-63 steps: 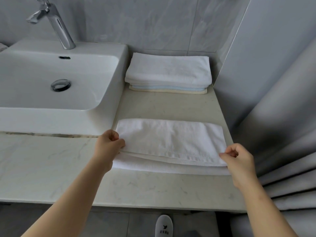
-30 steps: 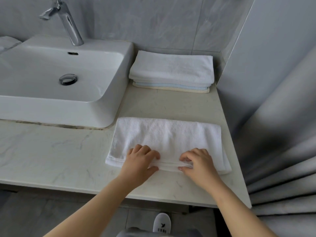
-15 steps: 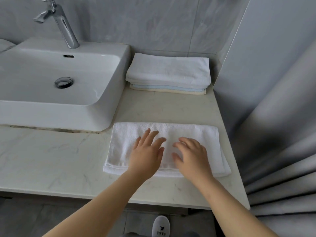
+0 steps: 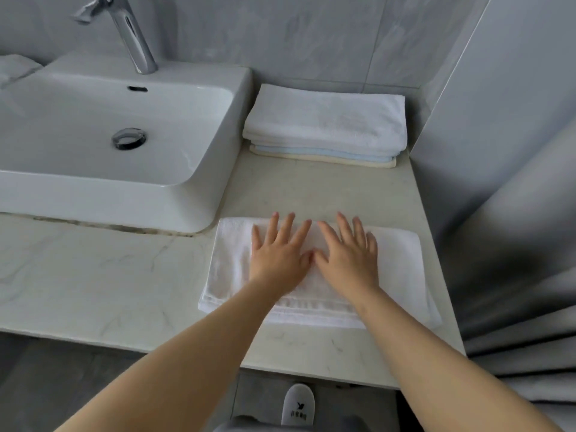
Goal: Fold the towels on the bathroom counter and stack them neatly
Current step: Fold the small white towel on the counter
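The left hand (image 4: 280, 260) and right hand (image 4: 349, 260) are covering the middle of the white towel (image 4: 396, 269), and the tap (image 4: 131, 32) is running out of the frame at the top. The sink (image 4: 202, 169) is showing a metal drain (image 4: 128, 138) in its bowl. The towel is lying folded at the near right of the worktop (image 4: 93, 275), its layered hems facing the front edge, both hands pressing it flat with fingers straight and spread, while a stack (image 4: 327, 120) of folded towels is sitting behind it against the wall.
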Available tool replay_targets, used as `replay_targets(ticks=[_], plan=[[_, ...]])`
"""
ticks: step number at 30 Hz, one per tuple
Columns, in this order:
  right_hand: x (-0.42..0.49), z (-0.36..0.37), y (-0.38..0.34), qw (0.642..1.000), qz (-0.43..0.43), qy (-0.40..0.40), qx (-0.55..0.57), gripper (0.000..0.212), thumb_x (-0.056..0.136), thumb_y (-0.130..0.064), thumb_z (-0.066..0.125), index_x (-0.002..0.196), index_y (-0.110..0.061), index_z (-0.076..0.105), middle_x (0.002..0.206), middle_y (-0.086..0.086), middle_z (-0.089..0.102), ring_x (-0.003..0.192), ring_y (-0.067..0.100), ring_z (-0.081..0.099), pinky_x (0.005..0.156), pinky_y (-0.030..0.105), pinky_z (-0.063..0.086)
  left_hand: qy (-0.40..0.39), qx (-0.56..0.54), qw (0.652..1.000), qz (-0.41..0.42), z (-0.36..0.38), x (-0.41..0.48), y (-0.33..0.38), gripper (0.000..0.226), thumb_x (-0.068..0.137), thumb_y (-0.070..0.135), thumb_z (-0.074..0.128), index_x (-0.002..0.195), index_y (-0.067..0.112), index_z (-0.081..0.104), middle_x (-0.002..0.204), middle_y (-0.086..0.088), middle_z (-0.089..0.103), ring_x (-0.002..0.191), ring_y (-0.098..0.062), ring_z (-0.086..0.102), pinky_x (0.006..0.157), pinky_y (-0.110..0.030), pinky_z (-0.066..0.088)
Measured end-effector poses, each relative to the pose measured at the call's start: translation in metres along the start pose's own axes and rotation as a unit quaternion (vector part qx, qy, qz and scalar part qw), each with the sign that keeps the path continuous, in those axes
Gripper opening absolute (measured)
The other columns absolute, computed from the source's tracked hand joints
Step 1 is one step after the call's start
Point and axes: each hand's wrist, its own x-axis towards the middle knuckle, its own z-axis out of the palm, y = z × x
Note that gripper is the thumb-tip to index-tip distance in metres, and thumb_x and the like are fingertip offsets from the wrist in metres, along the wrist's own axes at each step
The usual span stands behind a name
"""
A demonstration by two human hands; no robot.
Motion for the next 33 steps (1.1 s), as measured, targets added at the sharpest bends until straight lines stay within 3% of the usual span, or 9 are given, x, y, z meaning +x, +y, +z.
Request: replay_targets(ticks=[2,5,12,18,23,27,33], plan=[[0.003,0.011,0.012,0.997,0.038,-0.066,-0.021,0.060,0.095,-0.058,0.025,0.148,-0.040,0.007,0.159,-0.007,-0.004,0.146,0.022,-0.007,0.116,0.044,-0.002,-0.044,0.008,0.998,-0.033,0.009,0.007,-0.012,0.063,0.092,0.063,0.018,0.148,0.040,-0.002,0.158,0.007,-0.006,0.145,-0.019,-0.013,0.115,-0.052,-0.009],[0.001,0.010,0.040,0.992,0.102,-0.076,-0.020,0.063,0.093,-0.062,0.015,0.149,-0.038,-0.002,0.158,-0.006,-0.012,0.145,0.020,-0.013,0.116,0.044,-0.006,-0.038,0.015,0.996,-0.077,0.012,0.009,-0.032,0.068,0.088,0.069,0.015,0.148,0.040,-0.002,0.158,0.006,-0.006,0.145,-0.019,-0.012,0.115,-0.050,-0.011],[-0.002,0.005,0.061,0.983,0.173,-0.050,-0.030,0.066,0.094,-0.060,0.014,0.150,-0.030,-0.004,0.159,-0.003,-0.011,0.145,0.018,-0.012,0.116,0.043,-0.006,-0.014,0.009,0.992,-0.127,0.005,0.004,-0.060,0.067,0.090,0.066,0.012,0.149,0.036,-0.002,0.158,0.003,-0.007,0.145,-0.018,-0.014,0.117,-0.045,-0.008],[-0.006,0.006,0.069,0.972,0.235,-0.025,-0.012,0.068,0.094,-0.058,0.018,0.151,-0.025,0.000,0.159,-0.002,-0.007,0.146,0.025,-0.002,0.117,0.042,0.004,0.010,-0.030,0.980,-0.198,0.002,0.002,-0.066,0.058,0.094,0.058,0.016,0.148,0.040,0.005,0.159,0.000,-0.003,0.145,-0.025,-0.006,0.117,-0.042,0.004],[-0.012,0.006,0.065,0.969,0.243,0.034,-0.021,0.063,0.095,-0.054,0.025,0.149,-0.023,0.015,0.159,0.005,0.005,0.140,0.027,0.019,0.111,0.039,0.018,0.066,-0.045,0.972,-0.219,0.000,-0.001,-0.061,0.053,0.095,0.052,0.027,0.145,0.036,0.020,0.154,-0.010,0.013,0.137,-0.030,0.018,0.108,-0.040,0.020],[-0.015,0.005,0.063,0.962,0.262,0.077,-0.008,0.059,0.093,-0.053,0.037,0.142,-0.022,0.030,0.151,0.009,0.025,0.128,0.029,0.031,0.102,0.042,0.028,0.095,-0.105,0.953,-0.266,-0.003,-0.002,-0.062,0.068,0.090,0.054,0.043,0.145,0.020,0.022,0.145,-0.014,0.030,0.130,-0.033,0.030,0.105,-0.039,0.027],[-0.014,-0.002,0.063,0.945,0.307,0.091,0.069,0.073,0.086,-0.054,0.053,0.138,-0.009,0.028,0.128,0.017,0.046,0.113,0.034,0.047,0.082,0.041,0.042,0.063,-0.207,0.921,-0.323,-0.017,0.001,-0.062,0.082,0.083,0.052,0.060,0.140,0.008,0.021,0.135,-0.018,0.039,0.119,-0.036,0.047,0.088,-0.039,0.041]])
